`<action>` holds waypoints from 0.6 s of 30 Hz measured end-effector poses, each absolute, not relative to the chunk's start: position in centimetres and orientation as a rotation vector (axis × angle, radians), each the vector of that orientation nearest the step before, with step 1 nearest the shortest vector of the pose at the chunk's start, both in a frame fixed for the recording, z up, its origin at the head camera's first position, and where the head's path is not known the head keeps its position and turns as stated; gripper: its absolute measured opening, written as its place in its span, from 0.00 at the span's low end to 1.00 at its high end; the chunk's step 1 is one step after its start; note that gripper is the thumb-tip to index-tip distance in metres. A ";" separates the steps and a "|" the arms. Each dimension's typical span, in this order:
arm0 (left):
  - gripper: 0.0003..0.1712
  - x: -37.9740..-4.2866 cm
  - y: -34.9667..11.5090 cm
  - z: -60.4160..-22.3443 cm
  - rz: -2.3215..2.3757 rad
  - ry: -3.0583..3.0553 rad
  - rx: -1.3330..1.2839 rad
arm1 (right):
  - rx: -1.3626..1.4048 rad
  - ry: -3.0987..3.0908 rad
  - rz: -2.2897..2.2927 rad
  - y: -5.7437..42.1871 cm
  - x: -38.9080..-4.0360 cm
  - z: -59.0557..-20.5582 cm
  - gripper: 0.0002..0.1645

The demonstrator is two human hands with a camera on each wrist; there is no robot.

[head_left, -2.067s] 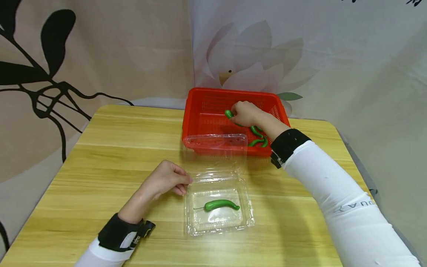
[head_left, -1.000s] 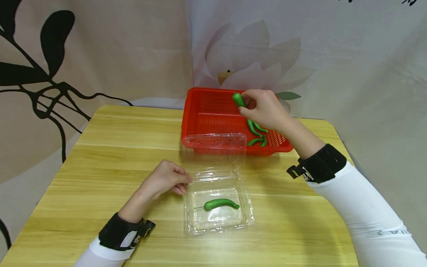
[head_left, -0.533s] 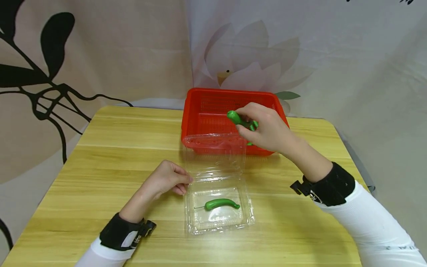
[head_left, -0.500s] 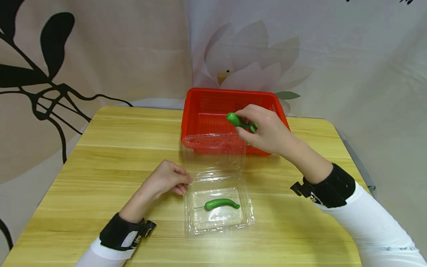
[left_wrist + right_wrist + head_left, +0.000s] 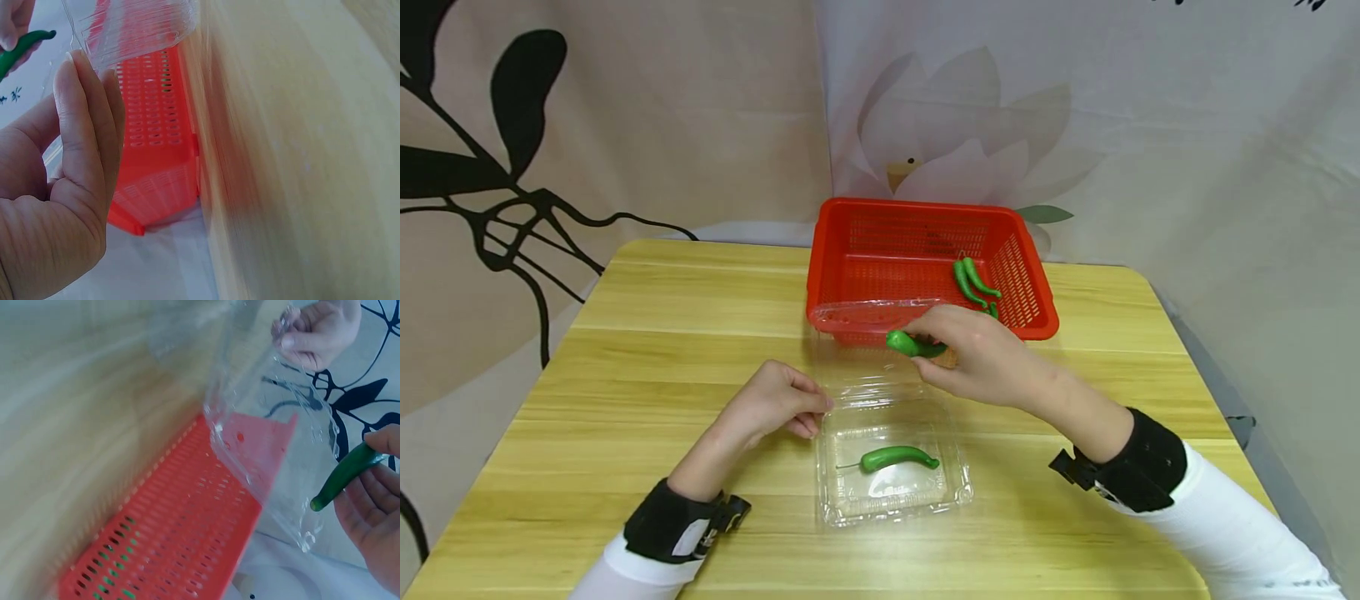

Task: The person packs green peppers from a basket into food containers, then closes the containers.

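My right hand (image 5: 977, 354) grips a green chili pepper (image 5: 904, 342) over the raised lid of a clear plastic clamshell box (image 5: 958, 467). In the right wrist view the same pepper (image 5: 344, 477) lies between thumb and fingers, one end poking out. My left hand (image 5: 778, 400) pinches the box's left edge close to the hinge; the left wrist view shows its fingertips (image 5: 78, 65) against the thin plastic. Inside the box base lies another green chili pepper (image 5: 898, 458), its thin stem pointing left.
Behind the box stands a red perforated basket (image 5: 880, 271), partly overlapped by the clear lid. Several green peppers (image 5: 973, 279) lie at its right side. A wooden table (image 5: 700, 333) carries everything, and a printed cloth (image 5: 760, 125) hangs behind.
My right hand has lifted the chili pepper out of the red basket and come toward me, down to the box's lid. The left hand and the box have stayed in place.
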State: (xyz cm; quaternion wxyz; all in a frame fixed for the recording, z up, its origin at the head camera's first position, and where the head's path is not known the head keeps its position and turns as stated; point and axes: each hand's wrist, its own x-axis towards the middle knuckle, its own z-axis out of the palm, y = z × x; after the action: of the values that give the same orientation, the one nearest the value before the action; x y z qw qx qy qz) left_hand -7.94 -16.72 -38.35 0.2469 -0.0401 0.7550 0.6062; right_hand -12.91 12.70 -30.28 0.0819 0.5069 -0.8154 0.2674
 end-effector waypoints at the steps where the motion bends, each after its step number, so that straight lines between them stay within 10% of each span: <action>1: 0.10 -8.0 -16.7 -38.4 1.653 2.058 -0.111 | 1.515 -2.456 0.791 12.7 -12.7 -30.6 0.17; 18: 0.10 -8.1 -16.7 -38.6 1.656 2.048 -0.113 | 1.747 -2.561 0.544 11.3 -9.6 -34.9 0.17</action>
State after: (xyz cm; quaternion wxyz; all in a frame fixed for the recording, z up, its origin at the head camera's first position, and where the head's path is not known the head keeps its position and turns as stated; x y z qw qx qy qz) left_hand -8.07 -16.71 -38.56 0.2502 -0.0417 0.7522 0.6081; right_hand -9.57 11.30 -34.92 -0.0030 0.5550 -0.8137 0.1729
